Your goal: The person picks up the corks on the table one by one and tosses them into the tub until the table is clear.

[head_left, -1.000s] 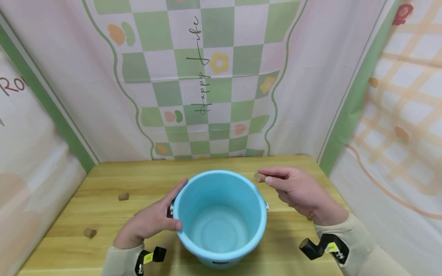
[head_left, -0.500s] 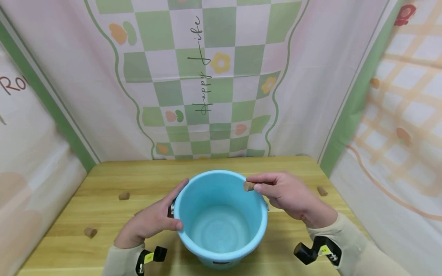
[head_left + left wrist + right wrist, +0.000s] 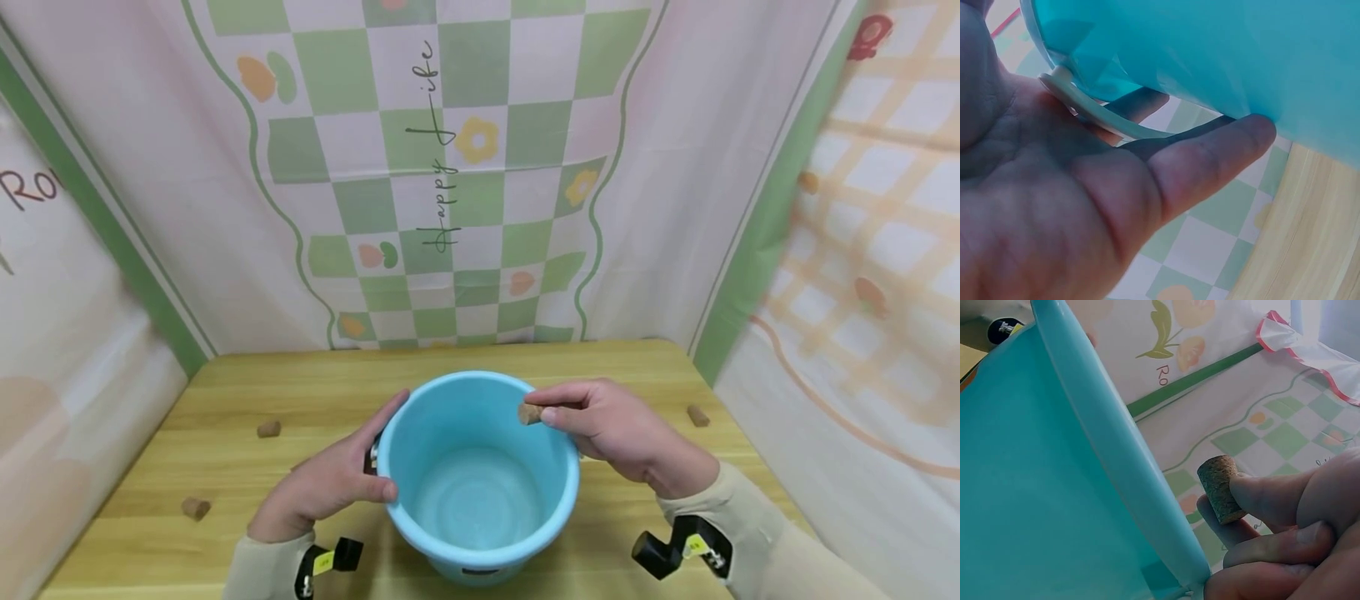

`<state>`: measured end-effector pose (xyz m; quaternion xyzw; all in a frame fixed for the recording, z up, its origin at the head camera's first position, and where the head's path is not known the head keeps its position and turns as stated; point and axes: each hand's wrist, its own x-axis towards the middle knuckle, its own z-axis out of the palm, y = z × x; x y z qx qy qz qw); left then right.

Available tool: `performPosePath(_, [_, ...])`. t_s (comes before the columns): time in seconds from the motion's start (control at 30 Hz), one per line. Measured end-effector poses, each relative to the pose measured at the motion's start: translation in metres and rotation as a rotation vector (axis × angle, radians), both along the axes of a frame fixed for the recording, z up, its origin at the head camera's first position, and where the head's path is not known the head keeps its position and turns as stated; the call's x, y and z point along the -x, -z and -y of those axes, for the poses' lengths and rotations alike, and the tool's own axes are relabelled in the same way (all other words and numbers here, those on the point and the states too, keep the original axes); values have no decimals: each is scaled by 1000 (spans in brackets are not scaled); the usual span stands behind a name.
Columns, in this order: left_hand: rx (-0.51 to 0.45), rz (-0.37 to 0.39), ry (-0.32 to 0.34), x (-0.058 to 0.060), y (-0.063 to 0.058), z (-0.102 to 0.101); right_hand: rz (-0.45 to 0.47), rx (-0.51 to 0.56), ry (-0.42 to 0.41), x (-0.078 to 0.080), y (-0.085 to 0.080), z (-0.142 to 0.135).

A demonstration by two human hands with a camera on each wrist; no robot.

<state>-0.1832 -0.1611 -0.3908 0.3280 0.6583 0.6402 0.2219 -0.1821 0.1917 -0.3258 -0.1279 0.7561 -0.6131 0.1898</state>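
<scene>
A blue bucket (image 3: 478, 553) is stood upright on a wooden table (image 3: 315, 383), and faint rings are seen on its inner floor. A cork (image 3: 530, 413) is pinched between thumb and fingers by the right hand (image 3: 626, 429) and is held over the far right part of the bucket's mouth. The bucket's left side is touched by the left hand (image 3: 330, 475), its fingers extended along the wall and its thumb laid at the rim. On the table, 3 others are scattered: a rear-left cork (image 3: 268, 428), a front-left cork (image 3: 196, 508) and a right-side cork (image 3: 698, 416). In the right wrist view, the held cork is shown apart from the rim; in the left wrist view, a pale handle (image 3: 1107, 117), mostly hidden from the head camera, is revealed beside the bucket wall. "Happy Life" is printed sideways on the checkered back cloth (image 3: 476, 192), and a cut-off "Ro" can be read on the left cloth (image 3: 67, 275). The dark label (image 3: 480, 572) on the bucket's front cannot be made out.
</scene>
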Motion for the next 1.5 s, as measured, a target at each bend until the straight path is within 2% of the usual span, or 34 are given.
performPosePath(0.27, [-25, -33, 17, 1, 1, 0, 8, 28, -8, 1, 2, 2])
performPosePath(0.77, [21, -3, -27, 1, 0, 0, 15, 57, -16, 3, 3, 3])
performPosePath(1.1, [-28, -33, 22, 2, 0, -2, 18, 58, -20, 3, 3, 2])
performPosePath(1.5, [-25, -43, 18, 0, 0, -1, 20, 100, -24, 2, 2, -1])
